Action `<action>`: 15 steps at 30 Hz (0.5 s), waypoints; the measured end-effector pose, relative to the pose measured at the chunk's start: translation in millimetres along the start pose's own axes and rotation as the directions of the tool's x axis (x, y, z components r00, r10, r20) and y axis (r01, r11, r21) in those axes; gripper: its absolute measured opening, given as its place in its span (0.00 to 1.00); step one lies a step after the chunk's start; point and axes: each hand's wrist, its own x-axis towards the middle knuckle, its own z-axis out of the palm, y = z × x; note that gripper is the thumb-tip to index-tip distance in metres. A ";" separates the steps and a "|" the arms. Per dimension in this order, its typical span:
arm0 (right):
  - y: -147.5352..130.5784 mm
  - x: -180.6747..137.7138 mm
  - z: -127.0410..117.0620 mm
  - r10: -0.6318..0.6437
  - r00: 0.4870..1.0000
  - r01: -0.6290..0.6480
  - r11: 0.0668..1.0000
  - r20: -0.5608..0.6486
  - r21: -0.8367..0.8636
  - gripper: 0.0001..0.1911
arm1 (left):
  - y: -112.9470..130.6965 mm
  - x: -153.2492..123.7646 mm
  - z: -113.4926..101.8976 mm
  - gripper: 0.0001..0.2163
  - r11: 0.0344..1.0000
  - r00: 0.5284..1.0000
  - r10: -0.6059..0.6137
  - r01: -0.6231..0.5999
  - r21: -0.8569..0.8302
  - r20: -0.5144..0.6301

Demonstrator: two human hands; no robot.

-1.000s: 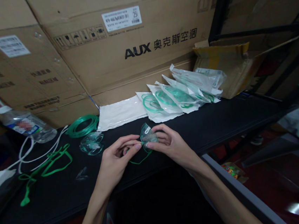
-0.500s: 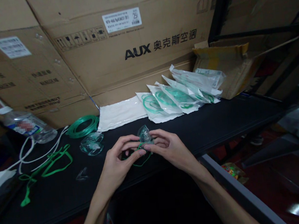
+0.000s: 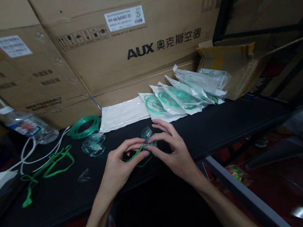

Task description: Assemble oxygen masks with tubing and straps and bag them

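Close to the table's front edge, a clear greenish oxygen mask (image 3: 146, 132) is held between my two hands. A thin green elastic strap (image 3: 142, 163) loops below it. My left hand (image 3: 126, 155) pinches the mask's near edge and the strap between thumb and fingers. From the other side, my right hand (image 3: 170, 145) has thumb and index finger closed at the same edge, its other fingers raised and apart. Fingers hide much of the mask's lower part. To the left lie another clear mask (image 3: 93, 146) and a coil of green tubing (image 3: 84, 127).
Several white packets with green tubing (image 3: 157, 104) lean in a row before large cardboard boxes (image 3: 103, 61). White flat packets (image 3: 124, 113) lie beside them. At left are a plastic bottle (image 3: 32, 125), white cable (image 3: 23, 154), loose green strap (image 3: 59, 168) and small clear pieces (image 3: 84, 175).
My right hand's outer fingers have lifted off the mask and spread upward, while its thumb and index finger stay at the edge. The left hand keeps its pinch.
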 end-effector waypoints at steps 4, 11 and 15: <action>1.7 0.3 -0.2 0.008 0.999 -0.007 0.999 0.034 -0.032 0.06 | 1.7 0.1 2.1 0.14 0.999 1.000 0.022 -0.023 0.034 0.011; 5.2 0.2 0.7 0.010 0.998 -0.009 1.000 0.059 -0.018 0.05 | 4.2 -1.8 2.8 0.12 0.979 0.993 0.111 -0.117 0.167 0.043; 4.5 0.5 0.8 0.000 0.998 0.002 1.000 0.058 -0.025 0.05 | 2.6 -1.8 3.0 0.11 0.961 0.986 0.155 -0.165 0.220 0.061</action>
